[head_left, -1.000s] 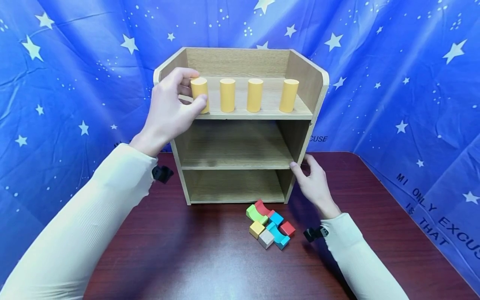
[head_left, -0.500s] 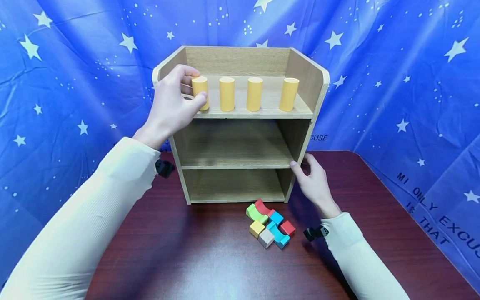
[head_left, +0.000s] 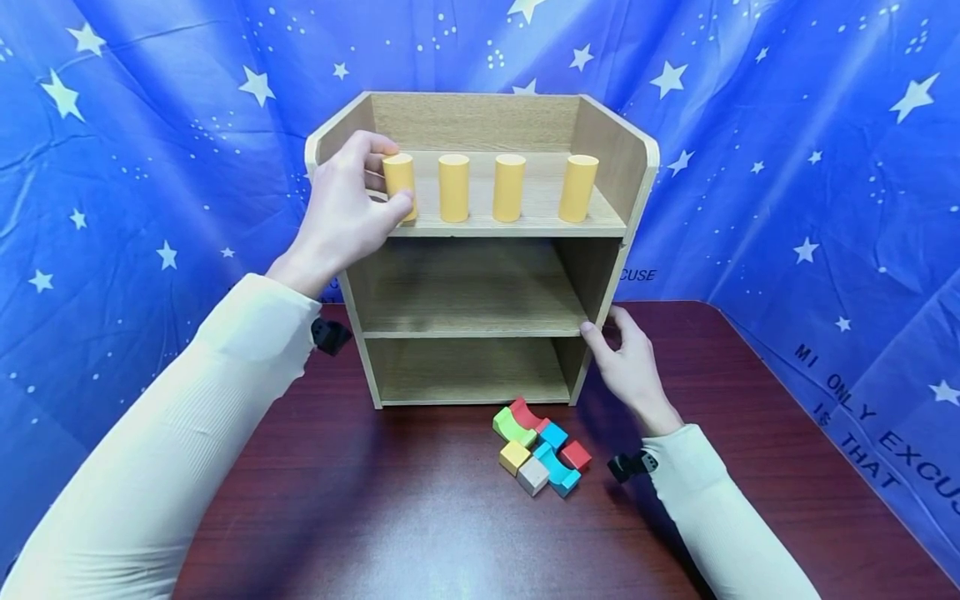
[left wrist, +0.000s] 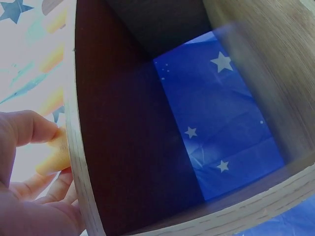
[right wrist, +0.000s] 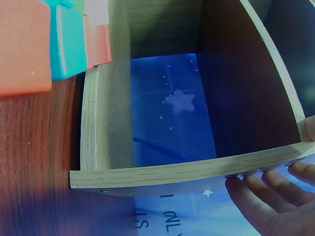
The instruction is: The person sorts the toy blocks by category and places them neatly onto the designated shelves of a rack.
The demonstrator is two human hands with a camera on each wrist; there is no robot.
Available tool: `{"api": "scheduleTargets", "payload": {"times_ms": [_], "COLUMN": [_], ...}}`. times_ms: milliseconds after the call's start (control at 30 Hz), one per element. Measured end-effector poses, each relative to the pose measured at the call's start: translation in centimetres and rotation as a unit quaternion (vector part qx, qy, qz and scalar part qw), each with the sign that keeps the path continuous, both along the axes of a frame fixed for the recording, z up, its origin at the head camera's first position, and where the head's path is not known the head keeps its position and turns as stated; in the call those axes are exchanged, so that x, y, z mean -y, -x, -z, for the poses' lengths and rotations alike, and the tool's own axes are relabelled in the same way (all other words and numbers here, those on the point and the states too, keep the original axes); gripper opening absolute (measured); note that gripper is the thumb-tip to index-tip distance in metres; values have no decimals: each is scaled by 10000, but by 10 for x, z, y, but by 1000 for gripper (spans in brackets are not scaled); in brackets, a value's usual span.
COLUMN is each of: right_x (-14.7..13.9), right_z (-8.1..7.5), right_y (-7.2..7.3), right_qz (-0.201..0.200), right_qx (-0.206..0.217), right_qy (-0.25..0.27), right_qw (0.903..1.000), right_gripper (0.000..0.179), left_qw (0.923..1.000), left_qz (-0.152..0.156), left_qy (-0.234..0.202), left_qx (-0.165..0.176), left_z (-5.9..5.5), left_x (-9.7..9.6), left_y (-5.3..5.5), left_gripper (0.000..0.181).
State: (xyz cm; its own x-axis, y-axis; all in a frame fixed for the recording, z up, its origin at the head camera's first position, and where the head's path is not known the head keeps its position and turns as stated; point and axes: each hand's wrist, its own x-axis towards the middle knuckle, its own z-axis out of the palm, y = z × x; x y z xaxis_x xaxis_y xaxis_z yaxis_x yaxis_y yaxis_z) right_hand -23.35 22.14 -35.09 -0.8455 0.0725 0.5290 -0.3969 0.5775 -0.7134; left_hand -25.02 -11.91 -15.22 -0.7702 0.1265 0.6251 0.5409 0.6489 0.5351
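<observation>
A wooden shelf unit (head_left: 476,112) with three levels stands on the table. Along the front edge of its top level, several yellow cylinders are lined up upright. My left hand (head_left: 339,208) pinches the leftmost yellow cylinder (head_left: 400,177) between thumb and fingers; in the left wrist view that cylinder (left wrist: 60,153) shows beside the board's edge. To its right stand three more: a second cylinder (head_left: 453,192), a third cylinder (head_left: 509,192) and, across a wider gap, a fourth cylinder (head_left: 578,192). My right hand (head_left: 630,367) grips the unit's right side panel, thumb at the front, fingers along the outer face.
On the dark red table (head_left: 420,525), in front of the unit, lies a cluster of coloured blocks: a green arch block (head_left: 513,427), a yellow cube (head_left: 514,457), a blue arch block (head_left: 555,471), a red cube (head_left: 575,456) and others. A blue starry curtain (head_left: 750,167) hangs behind.
The head view has shifted very slightly. Both hands keep their places, the left at the leftmost cylinder and the right on the side panel.
</observation>
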Motion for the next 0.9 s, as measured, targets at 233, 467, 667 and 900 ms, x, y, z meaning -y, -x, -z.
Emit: {"api": "scheduleTargets", "payload": {"times_ms": [233,467,667,900], "right_x": [-1,-1,-2,-2], "right_z": [1,1,2,2], "right_y": [1,0,1,2], "right_qz": [30,14,9,10], "right_qx": [10,32,32,20], "right_qy": [-5,4,0,-20], "right_qw": [10000,10000,10000,10000], "right_gripper": [41,42,43,43], "left_qw": [10000,9999,9990,9961], "left_qz": [27,42,-125,-101], "left_qy": [-1,1,80,155], "left_qx": [-21,-102,-428,-858], "left_z": [1,0,0,4], "left_x": [0,-1,-2,-1], "left_y": [0,-1,-7,-16], "left_gripper": [40,49,50,48]}}
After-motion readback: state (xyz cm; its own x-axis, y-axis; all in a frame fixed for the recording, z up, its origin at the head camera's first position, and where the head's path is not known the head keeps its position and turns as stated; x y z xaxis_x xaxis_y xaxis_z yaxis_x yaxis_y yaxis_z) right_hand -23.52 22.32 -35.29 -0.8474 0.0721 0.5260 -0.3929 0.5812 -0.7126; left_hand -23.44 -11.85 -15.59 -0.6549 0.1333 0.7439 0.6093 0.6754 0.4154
